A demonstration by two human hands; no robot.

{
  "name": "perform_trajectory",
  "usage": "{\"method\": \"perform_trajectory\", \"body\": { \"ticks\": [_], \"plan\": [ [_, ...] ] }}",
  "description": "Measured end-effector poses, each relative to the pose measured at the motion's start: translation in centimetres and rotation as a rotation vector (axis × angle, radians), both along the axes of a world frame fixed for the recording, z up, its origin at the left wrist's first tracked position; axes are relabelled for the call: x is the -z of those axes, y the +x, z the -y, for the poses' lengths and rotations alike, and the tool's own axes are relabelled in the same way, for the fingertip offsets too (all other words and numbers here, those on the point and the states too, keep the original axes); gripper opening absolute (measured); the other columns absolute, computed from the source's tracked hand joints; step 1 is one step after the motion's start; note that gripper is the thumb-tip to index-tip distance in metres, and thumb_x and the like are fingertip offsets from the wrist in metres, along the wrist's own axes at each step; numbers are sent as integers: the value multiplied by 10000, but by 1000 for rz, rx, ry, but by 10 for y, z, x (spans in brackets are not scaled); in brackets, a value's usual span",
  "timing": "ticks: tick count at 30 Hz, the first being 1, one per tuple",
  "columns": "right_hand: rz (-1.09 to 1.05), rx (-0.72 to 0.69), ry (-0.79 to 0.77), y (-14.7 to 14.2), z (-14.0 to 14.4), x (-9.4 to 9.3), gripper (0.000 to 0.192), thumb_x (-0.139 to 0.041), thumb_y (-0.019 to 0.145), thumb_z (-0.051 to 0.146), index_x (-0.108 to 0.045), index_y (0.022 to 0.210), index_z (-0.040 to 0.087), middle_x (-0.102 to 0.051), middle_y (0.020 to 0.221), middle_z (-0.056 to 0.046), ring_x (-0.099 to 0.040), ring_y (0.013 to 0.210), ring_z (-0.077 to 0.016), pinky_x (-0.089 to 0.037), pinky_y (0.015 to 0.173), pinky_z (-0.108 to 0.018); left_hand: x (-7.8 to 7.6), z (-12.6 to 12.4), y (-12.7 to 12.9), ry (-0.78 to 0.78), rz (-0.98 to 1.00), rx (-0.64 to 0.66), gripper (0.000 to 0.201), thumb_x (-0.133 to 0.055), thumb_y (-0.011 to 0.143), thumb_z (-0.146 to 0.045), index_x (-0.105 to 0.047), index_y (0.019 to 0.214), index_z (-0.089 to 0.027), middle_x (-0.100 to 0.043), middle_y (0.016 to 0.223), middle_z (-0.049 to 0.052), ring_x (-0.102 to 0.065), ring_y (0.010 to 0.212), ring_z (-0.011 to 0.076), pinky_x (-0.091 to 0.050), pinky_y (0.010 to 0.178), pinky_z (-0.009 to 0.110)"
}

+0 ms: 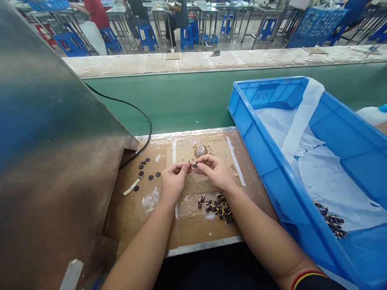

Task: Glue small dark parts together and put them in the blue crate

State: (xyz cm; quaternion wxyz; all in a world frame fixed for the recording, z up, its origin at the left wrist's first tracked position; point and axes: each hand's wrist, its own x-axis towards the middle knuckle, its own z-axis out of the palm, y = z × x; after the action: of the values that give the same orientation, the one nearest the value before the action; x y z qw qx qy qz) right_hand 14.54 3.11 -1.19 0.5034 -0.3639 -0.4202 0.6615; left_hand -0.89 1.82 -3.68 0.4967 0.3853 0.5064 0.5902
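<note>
My left hand and my right hand meet over the cardboard-covered bench, fingertips pinched together. Between them is a small dark piece with yellow on it, and both hands appear to grip it; its exact kind is too small to make out. Just beyond the fingers sits a small pale lump on a stained patch. A pile of similar dark and yellow pieces lies beside my right forearm. To the left are several dark round discs and a white-handled knife.
A large blue crate stands at right, holding white sheets and a heap of dark pieces. A metal housing rises at left, with a black cable behind it. Beyond the green belt, people sit at tables.
</note>
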Motion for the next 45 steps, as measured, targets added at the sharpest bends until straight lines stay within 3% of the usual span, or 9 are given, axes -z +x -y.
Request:
{"method": "perform_trajectory", "body": {
  "ticks": [5,9,13,20,45],
  "plan": [
    [-43,48,23,0,0,2,261,-799,769,391,-693,911,200,-741,939,-30,-707,958,-175,-613,925,-360,-2,-3,5,-75,391,46,358,-931,628,-312,-770,899,-142,-746,939,100,-697,807,137,-560,788,202],
    [46,122,126,0,2,-1,244,-764,809,384,-723,979,213,-746,959,-38,-716,909,-172,-626,861,-347,-9,-2,6,-98,543,49,358,-958,567,-252,-774,847,-127,-747,932,92,-691,822,125,-558,802,180],
    [161,181,219,-2,5,-3,218,-773,804,337,-750,969,196,-759,934,-50,-724,852,-166,-610,897,-360,-12,-3,3,-130,627,32,336,-963,548,-219,-772,810,-128,-747,908,81,-686,823,118,-557,811,176],
    [136,168,198,-12,9,4,267,-779,794,349,-739,1008,194,-767,969,-54,-734,889,-180,-619,887,-363,-12,-3,3,-123,676,-13,310,-968,524,-199,-762,748,-142,-744,860,76,-687,825,128,-558,787,185],
    [173,154,254,-11,10,4,205,-766,816,306,-773,992,202,-774,1025,-59,-737,963,-193,-597,935,-362,-11,0,5,-52,584,52,269,-944,588,-231,-776,793,-185,-749,908,51,-680,876,119,-538,851,192]
  ]
}}
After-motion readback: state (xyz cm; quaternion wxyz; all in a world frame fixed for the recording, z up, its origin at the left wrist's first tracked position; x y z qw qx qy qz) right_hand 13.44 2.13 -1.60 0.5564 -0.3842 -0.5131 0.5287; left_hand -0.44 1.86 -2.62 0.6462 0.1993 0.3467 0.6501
